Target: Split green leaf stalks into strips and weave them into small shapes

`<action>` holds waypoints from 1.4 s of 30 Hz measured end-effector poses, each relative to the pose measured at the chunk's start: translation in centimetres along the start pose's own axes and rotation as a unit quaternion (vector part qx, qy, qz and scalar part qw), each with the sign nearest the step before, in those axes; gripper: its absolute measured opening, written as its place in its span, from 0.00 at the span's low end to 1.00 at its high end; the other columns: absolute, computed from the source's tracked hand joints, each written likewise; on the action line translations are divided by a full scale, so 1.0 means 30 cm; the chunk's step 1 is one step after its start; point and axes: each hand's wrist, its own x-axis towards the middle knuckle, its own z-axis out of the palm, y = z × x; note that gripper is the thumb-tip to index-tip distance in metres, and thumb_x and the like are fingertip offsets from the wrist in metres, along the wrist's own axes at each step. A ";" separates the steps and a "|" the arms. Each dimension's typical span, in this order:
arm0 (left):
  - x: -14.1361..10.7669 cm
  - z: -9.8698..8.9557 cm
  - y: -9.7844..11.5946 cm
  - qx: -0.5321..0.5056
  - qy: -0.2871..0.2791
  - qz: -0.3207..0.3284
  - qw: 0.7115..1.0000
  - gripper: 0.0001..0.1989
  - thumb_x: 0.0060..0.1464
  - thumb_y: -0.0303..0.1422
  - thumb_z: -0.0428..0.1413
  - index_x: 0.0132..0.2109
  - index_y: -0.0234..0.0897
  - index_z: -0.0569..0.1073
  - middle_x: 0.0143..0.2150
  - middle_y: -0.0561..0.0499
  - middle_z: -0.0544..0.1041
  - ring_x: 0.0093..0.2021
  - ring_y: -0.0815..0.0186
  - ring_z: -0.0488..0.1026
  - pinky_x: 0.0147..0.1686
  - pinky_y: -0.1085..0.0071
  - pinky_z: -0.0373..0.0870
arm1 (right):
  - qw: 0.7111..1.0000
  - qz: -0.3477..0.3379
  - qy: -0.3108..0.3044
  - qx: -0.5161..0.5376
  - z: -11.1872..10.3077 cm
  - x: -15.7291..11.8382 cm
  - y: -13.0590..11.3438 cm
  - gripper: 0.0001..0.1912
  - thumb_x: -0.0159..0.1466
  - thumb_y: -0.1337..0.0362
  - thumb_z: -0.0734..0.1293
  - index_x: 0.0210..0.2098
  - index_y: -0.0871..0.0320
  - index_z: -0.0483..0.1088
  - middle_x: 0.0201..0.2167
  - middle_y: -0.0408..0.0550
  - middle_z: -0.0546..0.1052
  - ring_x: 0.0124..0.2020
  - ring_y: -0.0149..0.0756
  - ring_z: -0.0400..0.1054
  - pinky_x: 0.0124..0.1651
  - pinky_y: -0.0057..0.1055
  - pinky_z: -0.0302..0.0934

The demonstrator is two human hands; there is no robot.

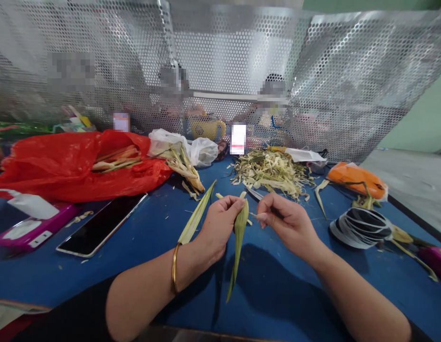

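My left hand [222,223] is closed, pinching a folded green-yellow corn husk [240,232] near its top. The husk's long tip hangs down towards the table. Another pale husk strip [195,216] slants up behind the left wrist. Close by on the right, my right hand [280,221] is closed, with thumb and forefinger pinching the end of a thin pale strand. A pointed metal blade [254,193], which looks like scissors, sticks out from behind its fingers; the handle is hidden. A pile of shredded husk [273,171] lies just beyond the right hand.
On the blue table [145,275] lie a phone [102,225], a purple box [38,228], a red plastic bag [63,161] with husks and a spool of white string [361,228]. An orange bag [359,180] is at right. A perforated metal screen [230,47] stands behind, people beyond it.
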 end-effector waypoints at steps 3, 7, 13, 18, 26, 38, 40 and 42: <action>-0.002 -0.002 0.003 0.006 0.003 0.006 1.000 0.11 0.47 0.37 0.61 0.30 0.35 0.69 0.21 0.58 0.67 0.20 0.75 0.60 0.20 0.78 0.56 | 0.998 0.024 -0.032 0.052 -0.015 0.005 -0.004 0.10 0.64 0.60 0.64 0.28 0.57 0.65 0.22 0.41 0.66 0.25 0.30 0.61 0.30 0.28 0.56; -0.002 -0.001 0.012 0.025 0.010 0.016 1.000 0.11 0.49 0.38 0.59 0.30 0.34 0.69 0.20 0.58 0.66 0.19 0.76 0.59 0.19 0.78 0.54 | 0.995 0.039 0.005 0.089 -0.007 0.014 0.001 0.12 0.62 0.57 0.66 0.26 0.57 0.65 0.28 0.45 0.71 0.30 0.33 0.64 0.35 0.30 0.60; 0.002 0.002 0.007 0.074 0.034 0.048 0.996 0.10 0.53 0.37 0.55 0.30 0.36 0.67 0.20 0.59 0.65 0.19 0.74 0.59 0.21 0.77 0.56 | 0.974 0.102 0.001 0.202 0.055 0.016 0.012 0.12 0.63 0.57 0.66 0.28 0.56 0.62 0.27 0.44 0.74 0.26 0.32 0.69 0.34 0.32 0.65; 0.012 -0.017 0.005 0.197 0.070 0.157 0.965 0.08 0.55 0.35 0.52 0.30 0.36 0.69 0.23 0.57 0.67 0.25 0.71 0.63 0.26 0.75 0.59 | 0.977 0.088 -0.037 0.193 0.065 0.004 0.005 0.11 0.64 0.58 0.65 0.28 0.56 0.63 0.24 0.42 0.72 0.25 0.30 0.68 0.32 0.30 0.64; 0.062 -0.043 0.014 0.170 0.119 0.172 0.963 0.08 0.54 0.35 0.52 0.31 0.36 0.69 0.24 0.57 0.66 0.24 0.71 0.61 0.25 0.76 0.58 | 0.924 0.141 -0.223 0.277 -0.018 -0.032 -0.052 0.11 0.62 0.58 0.67 0.29 0.58 0.64 0.24 0.43 0.73 0.23 0.29 0.68 0.27 0.26 0.62; 0.111 -0.067 0.034 0.098 0.149 0.128 0.975 0.09 0.50 0.36 0.56 0.29 0.35 0.69 0.21 0.59 0.64 0.19 0.75 0.57 0.23 0.77 0.57 | 0.966 0.077 0.097 0.226 -0.159 -0.031 -0.046 0.17 0.58 0.48 0.68 0.25 0.52 0.60 0.16 0.38 0.67 0.14 0.28 0.61 0.23 0.28 0.59; 0.083 -0.050 0.025 0.114 0.114 0.125 0.979 0.09 0.51 0.37 0.56 0.30 0.36 0.70 0.21 0.59 0.65 0.19 0.75 0.58 0.23 0.77 0.57 | 0.957 0.053 0.284 0.006 -0.166 0.011 0.009 0.08 0.59 0.57 0.67 0.32 0.53 0.65 0.28 0.46 0.74 0.27 0.36 0.70 0.35 0.34 0.64; 0.054 -0.035 0.022 0.160 0.087 0.160 0.970 0.10 0.52 0.38 0.56 0.31 0.36 0.71 0.23 0.57 0.67 0.22 0.73 0.61 0.24 0.77 0.58 | 0.922 0.099 0.309 -0.213 -0.174 0.038 0.067 0.13 0.57 0.62 0.67 0.42 0.56 0.67 0.40 0.55 0.76 0.37 0.45 0.72 0.42 0.42 0.63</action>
